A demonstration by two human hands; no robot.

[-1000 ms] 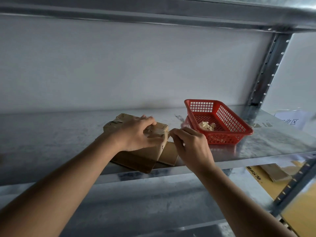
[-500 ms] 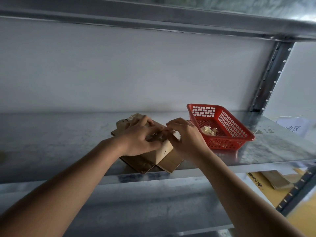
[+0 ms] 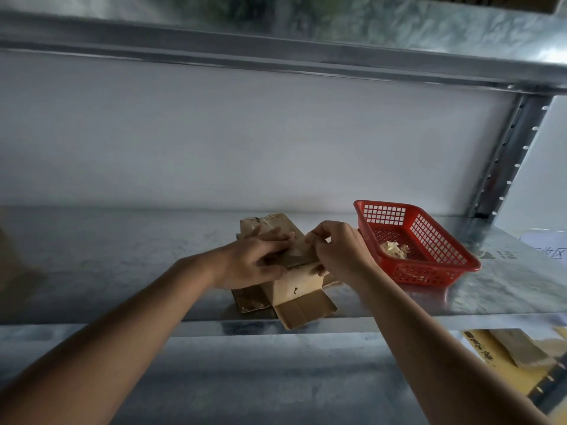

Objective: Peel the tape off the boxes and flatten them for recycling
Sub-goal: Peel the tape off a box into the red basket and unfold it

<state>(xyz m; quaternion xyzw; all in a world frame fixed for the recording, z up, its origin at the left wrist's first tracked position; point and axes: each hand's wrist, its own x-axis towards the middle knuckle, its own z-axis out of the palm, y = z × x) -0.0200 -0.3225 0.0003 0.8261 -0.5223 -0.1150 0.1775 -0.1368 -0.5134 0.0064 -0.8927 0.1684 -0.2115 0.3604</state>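
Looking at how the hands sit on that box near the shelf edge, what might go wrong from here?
The cardboard box sits at the shelf front, one open flap overhanging the edge, so a hard pull might drag it off. The left hand only presses flat on top, so the box may slide as the right hand pinches at the top. Peeled tape could miss the red basket beside it.
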